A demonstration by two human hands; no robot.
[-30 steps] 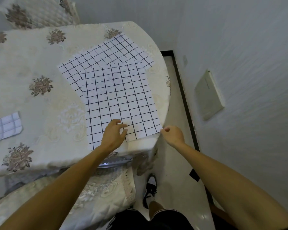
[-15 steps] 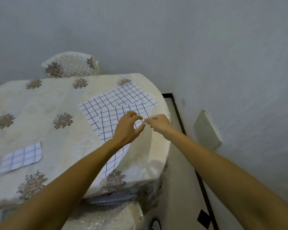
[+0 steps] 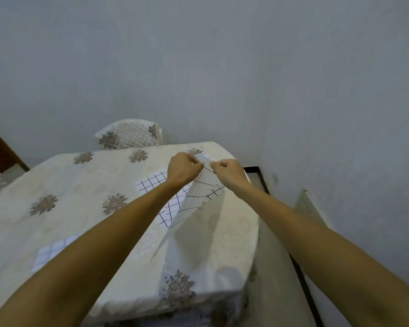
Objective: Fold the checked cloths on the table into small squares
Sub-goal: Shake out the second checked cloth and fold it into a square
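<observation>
I see a folded checked cloth (image 3: pixel 51 251) lying flat near table's (image 3: pixel 85 208) left front, partly behind left forearm. Further out, L hand (image 3: pixel 182 169) & R hand (image 3: pixel 228 172) each pinch a corner of a lifted checked cloth (image 3: pixel 194 199), hanging w/ underside showing. Another checked sheet (image 3: pixel 156 182) lies flat beneath. Padded chair (image 3: pixel 130 135) beyond

White cloths (image 3: pixel 172 206) — black grid; cream tablecloth (image 3: pixel 80 197)

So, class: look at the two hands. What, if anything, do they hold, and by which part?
Both hold one checked cloth by its lifted edge: left hand and right hand each pinch a corner.
</observation>
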